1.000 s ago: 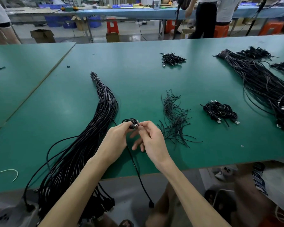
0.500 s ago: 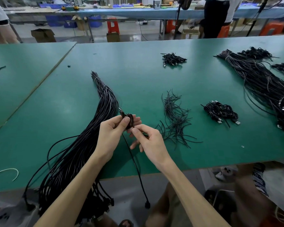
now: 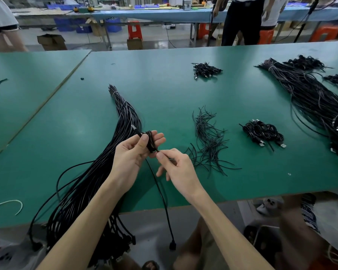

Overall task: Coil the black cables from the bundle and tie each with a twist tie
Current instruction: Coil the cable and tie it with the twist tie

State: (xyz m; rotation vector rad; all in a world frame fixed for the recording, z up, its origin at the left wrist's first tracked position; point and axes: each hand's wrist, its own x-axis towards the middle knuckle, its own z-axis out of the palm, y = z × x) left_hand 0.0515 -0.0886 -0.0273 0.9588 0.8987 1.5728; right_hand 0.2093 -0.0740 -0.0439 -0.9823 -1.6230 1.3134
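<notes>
Coiling step in hand. Left hand [image 3: 133, 152] gripping part-wound coil [image 3: 150, 142] above tabletop [image 3: 164, 90], beside bundle [image 3: 98, 172]. Right hand [image 3: 176, 166] pinching cable tail [image 3: 160, 191], apparently feeding next loop. Next move calling for winding remaining tail, then reaching for twist ties [image 3: 209, 141].

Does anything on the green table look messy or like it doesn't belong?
A little. One white curved strand lies alone on the table, front left, far from the black twist ties. The big cable bundle also spills over the front edge. Nothing looks broken.
</notes>
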